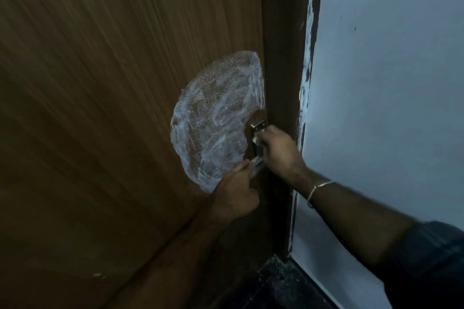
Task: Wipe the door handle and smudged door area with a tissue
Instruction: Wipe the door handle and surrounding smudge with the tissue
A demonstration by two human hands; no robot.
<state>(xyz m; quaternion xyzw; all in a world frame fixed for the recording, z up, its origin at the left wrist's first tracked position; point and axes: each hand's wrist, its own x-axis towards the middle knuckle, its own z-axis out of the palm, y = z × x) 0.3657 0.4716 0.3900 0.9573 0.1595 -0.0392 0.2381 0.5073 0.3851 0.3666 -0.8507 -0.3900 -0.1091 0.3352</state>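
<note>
Wooden door (100, 108) | right hand (278, 155) grips tissue (256, 138) on handle (259, 133)

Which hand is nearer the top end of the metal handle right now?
Right. The right hand grips a tissue on the door handle just below its top end. The left hand is lower, its fingers at the handle's bottom end, beside the white smudged patch.

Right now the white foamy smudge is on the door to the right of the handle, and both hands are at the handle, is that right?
Not quite. In the head view the white foamy smudge lies left of the handle, spreading above it on the door. The left hand and right hand are both at the handle.
</note>
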